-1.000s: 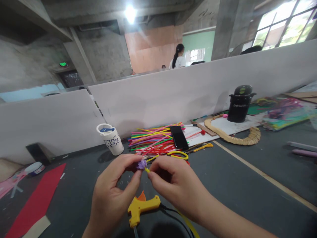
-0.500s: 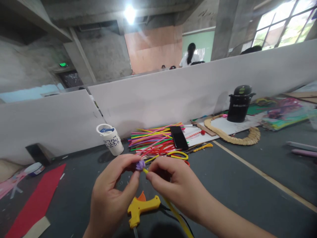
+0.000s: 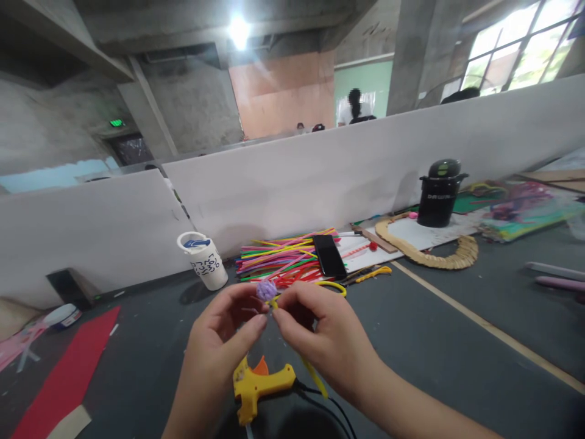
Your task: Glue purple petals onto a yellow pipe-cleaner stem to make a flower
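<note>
A small purple fuzzy flower [image 3: 266, 291] tops a yellow pipe cleaner [image 3: 314, 377], held up in front of me. My right hand [image 3: 326, 329] pinches the yellow stem just under the flower, and the stem's free end hangs below the palm. Close against the flower's left side is my left hand [image 3: 223, 347], its thumb and index finger apart; whether the fingertips touch the petals is hard to see. Beneath both hands a yellow hot glue gun [image 3: 262, 385] with an orange trigger lies on the dark table.
Behind the hands lie a bundle of coloured pipe cleaners [image 3: 278, 256] and a black phone [image 3: 329, 256]. A white cup [image 3: 208, 265] stands left of them, a black bin [image 3: 439, 198] to the right. Red paper [image 3: 68, 372] lies at left. A white partition [image 3: 292, 183] runs behind.
The purple flower has turned upright and risen slightly. My left thumb has come away from it, while my right hand keeps its pinch on the stem.
</note>
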`<action>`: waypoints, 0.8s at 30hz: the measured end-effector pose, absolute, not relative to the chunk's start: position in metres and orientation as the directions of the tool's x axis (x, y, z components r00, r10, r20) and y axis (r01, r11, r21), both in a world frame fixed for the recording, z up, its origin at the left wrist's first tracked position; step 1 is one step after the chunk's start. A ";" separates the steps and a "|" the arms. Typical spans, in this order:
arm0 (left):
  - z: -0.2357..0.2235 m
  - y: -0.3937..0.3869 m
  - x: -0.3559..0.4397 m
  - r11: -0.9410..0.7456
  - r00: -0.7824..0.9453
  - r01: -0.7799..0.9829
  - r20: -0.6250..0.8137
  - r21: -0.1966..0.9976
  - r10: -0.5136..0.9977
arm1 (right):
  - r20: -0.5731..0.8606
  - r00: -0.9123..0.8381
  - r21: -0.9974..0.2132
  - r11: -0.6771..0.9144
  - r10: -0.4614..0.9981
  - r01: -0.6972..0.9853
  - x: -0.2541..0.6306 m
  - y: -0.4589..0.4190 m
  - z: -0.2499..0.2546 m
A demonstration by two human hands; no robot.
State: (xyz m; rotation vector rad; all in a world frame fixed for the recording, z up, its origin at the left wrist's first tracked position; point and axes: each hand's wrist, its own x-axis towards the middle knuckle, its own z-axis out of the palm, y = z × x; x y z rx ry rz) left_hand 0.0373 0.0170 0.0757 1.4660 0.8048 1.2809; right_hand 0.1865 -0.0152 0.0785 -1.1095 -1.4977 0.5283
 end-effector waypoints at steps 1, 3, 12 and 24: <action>0.075 0.018 0.038 -0.233 0.239 -0.165 0.268 0.958 0.933 | 0.521 0.087 -0.809 0.459 0.849 0.368 0.186 -0.015 0.077; 0.075 0.019 0.040 -0.117 0.281 -0.259 0.191 0.959 0.941 | 0.537 0.080 -0.791 0.468 0.840 0.394 0.185 -0.016 0.076; 0.076 0.008 0.052 0.221 0.397 -0.441 -0.032 0.870 0.917 | 0.577 0.055 -0.721 0.477 0.815 0.503 0.183 -0.020 0.070; 0.079 0.011 0.041 -0.172 0.198 -0.199 0.212 0.965 0.957 | 0.547 -0.113 -0.508 0.437 0.829 0.743 0.187 -0.027 0.080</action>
